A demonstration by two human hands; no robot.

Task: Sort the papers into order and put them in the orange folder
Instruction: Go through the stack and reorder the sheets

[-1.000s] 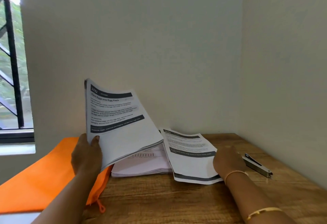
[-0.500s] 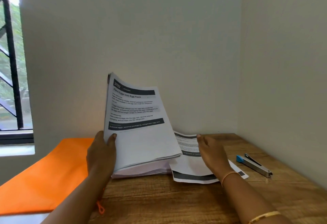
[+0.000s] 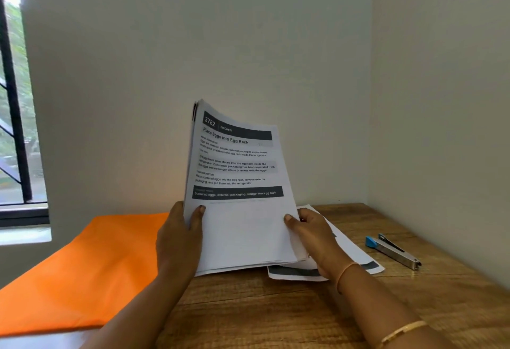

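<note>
Over the desk (image 3: 276, 307) the left hand (image 3: 176, 241) and right hand (image 3: 317, 238) grip the paper stack (image 3: 242, 232) upright — one sheet (image 3: 358, 252) lies loose beneath, and the orange folder (image 3: 82, 266) looks unfilled, so filing seems yet to come.

One wide-angle view, worn on the person's head; it faces forward and slightly down into a room corner; the worktop (image 3: 248, 307) lies close below, filling the lower third; the left hand (image 3: 176, 241) and right hand (image 3: 317, 238), gripping the papers (image 3: 242, 232), sit at centre frame; walls (image 3: 193, 45) fill the upper half; a window (image 3: 16, 128) cuts the left edge.
</note>
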